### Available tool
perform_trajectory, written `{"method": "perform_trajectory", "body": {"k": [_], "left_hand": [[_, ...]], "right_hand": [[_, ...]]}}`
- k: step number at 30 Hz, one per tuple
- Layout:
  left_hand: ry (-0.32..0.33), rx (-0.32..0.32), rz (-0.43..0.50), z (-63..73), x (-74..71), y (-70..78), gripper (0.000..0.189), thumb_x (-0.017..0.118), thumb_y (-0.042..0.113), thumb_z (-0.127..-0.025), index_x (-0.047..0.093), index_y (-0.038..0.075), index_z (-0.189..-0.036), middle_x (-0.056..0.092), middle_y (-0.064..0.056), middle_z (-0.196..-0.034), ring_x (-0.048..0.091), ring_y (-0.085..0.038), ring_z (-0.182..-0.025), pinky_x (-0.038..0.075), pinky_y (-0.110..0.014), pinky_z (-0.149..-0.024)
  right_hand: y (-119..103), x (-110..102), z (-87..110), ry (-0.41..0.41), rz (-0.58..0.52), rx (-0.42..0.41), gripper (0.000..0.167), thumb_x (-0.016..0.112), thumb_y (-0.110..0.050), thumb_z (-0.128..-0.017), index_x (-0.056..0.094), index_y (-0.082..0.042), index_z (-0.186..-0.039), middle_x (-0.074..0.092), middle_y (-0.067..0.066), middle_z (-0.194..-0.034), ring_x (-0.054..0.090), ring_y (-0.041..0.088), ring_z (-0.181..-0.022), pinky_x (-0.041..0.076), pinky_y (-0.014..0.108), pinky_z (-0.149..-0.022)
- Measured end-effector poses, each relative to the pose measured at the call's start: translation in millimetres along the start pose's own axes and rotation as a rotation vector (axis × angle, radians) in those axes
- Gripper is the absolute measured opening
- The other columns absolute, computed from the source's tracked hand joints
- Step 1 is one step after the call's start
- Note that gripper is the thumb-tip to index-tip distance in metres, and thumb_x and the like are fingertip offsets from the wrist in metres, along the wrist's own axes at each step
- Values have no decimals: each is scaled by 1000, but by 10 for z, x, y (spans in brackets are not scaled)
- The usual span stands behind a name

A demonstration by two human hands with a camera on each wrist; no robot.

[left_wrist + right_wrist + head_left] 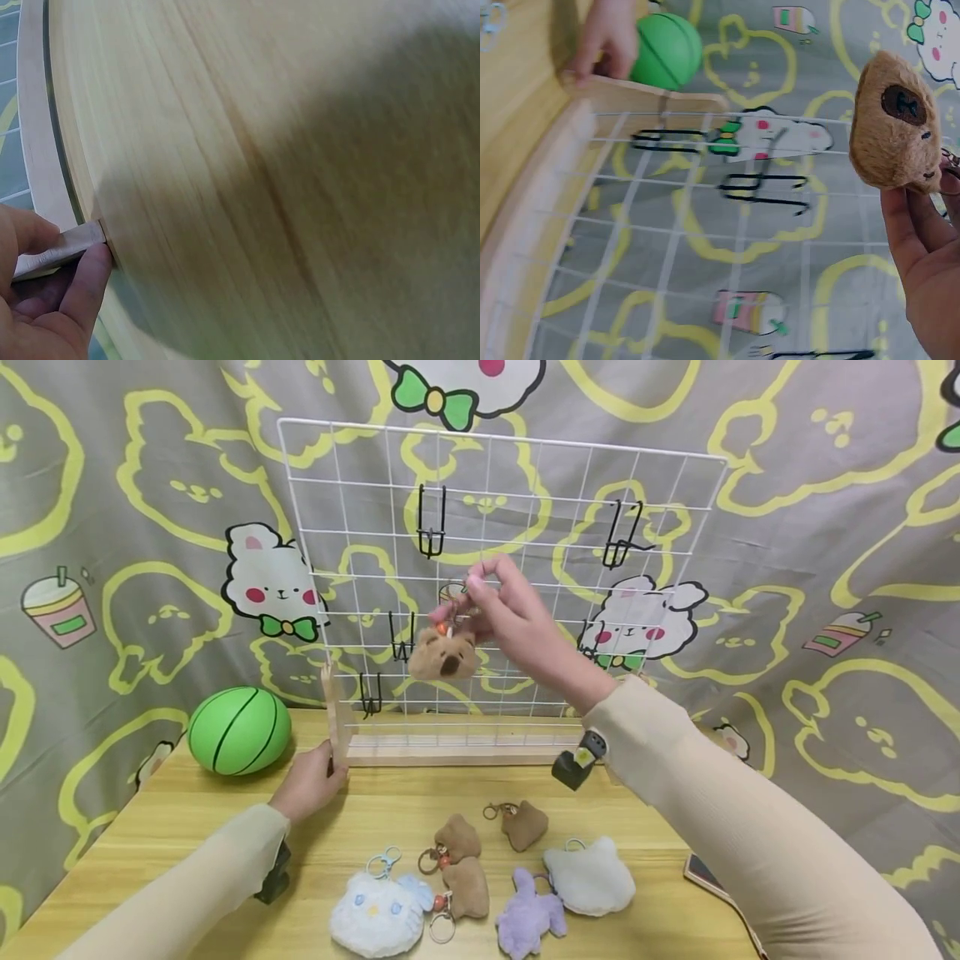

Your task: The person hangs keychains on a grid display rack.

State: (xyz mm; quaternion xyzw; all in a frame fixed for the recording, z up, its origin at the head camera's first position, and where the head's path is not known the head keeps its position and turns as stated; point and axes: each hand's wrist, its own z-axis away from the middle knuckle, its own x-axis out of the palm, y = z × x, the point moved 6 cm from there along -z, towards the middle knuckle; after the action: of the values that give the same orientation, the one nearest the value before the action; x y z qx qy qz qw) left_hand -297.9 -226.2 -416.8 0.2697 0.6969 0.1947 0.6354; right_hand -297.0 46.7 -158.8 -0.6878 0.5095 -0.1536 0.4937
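A brown plush keychain with a dark nose hangs by its ring from my right hand, whose fingers pinch the ring in front of the white wire grid. In the right wrist view the plush keychain shows beside the fingers. My left hand grips the foot of the wooden stand at the grid's left end. The left wrist view has thumb and fingers pinching that wooden end. Black hooks are fixed on the grid, another hook at upper right.
On the table lie several more plush keychains: a white one, a brown one, a purple one and a pale grey one. A green ball sits left of the stand. A dark flat object lies at right.
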Motion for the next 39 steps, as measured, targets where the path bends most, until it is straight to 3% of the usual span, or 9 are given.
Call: {"method": "perform_trajectory", "body": {"k": [5,15,20,24,31,39], "left_hand": [[6,7,-2,6,-3,18,37,57,2,-98,52,-19,-128,66,-21,-88,55,-19,-67,46,-28,-54],[5,7,-18,4,-14,14,35,58,1,-97,52,-19,-126,66,-21,-88,56,-20,-68,48,-31,-57],[3,5,-23,2,-17,19,32,59,1,-97,53,-18,-122,65,-21,-87,56,-20,-69,48,-31,-57],[3,6,-20,3,-16,23,32,59,1,-97,53,-18,-122,66,-21,-87,56,-20,-69,48,-31,-58],[3,0,-17,7,-36,24,33,58,1,-96,52,-18,-123,65,-22,-88,56,-21,-69,48,-31,-58],[7,-4,-22,0,-16,2,31,58,1,-97,53,-16,-121,64,-19,-86,55,-20,-68,46,-31,-56]], "right_hand": [[-182,24,-217,46,0,-56,12,31,-18,-114,38,-8,-113,74,29,-113,78,28,-87,64,38,-79],[-176,95,-485,120,48,10,13,31,-22,-114,38,-10,-114,75,24,-110,76,28,-78,57,29,-67],[-98,62,-587,197,103,40,13,32,-20,-114,39,-10,-113,75,21,-104,77,26,-91,59,28,-70],[-46,35,-645,255,138,56,12,34,-20,-114,40,-10,-111,76,23,-104,77,28,-97,60,29,-71],[-29,49,-699,331,225,62,13,38,-19,-113,43,-6,-113,77,23,-102,76,20,-80,58,25,-68],[28,44,-716,410,355,103,21,44,-20,-112,48,0,-116,76,21,-103,78,24,-92,59,24,-77]]}}
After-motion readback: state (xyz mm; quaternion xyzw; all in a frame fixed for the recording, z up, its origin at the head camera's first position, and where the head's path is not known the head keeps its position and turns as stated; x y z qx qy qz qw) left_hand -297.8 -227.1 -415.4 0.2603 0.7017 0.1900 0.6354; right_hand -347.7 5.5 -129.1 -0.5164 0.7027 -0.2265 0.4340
